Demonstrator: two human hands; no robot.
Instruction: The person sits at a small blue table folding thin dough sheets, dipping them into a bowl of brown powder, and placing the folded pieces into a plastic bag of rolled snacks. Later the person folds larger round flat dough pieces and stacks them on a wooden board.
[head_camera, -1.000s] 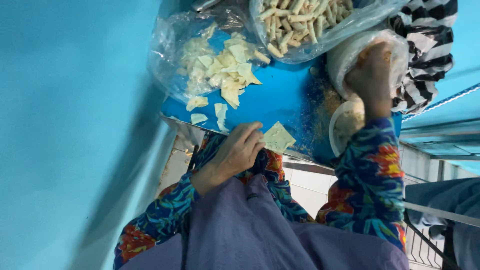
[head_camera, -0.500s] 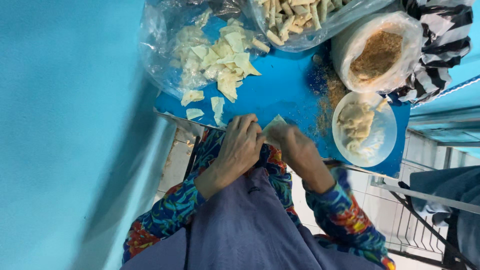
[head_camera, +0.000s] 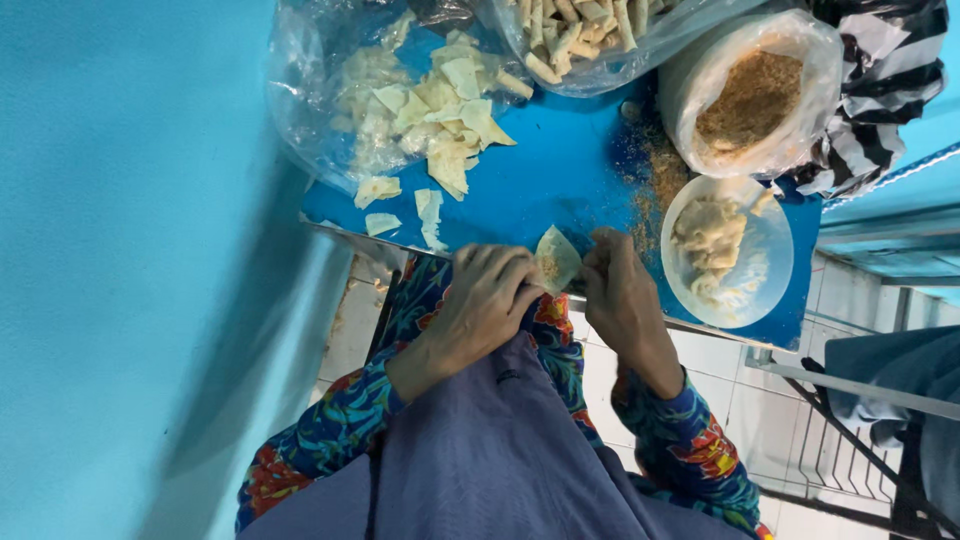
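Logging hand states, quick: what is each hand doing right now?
Left hand: closed on the folded pastry wrapper.
Right hand: fingers pinching the same wrapper's other edge.

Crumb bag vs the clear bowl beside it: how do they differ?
The crumb bag is a soft white plastic bag with its mouth rolled open; the clear bowl is rigid and round. The bag is nearly full of fine brown crumbs; the bowl holds only a few pale lumps of filling, with much of its bottom bare. Both stand open on the blue board.
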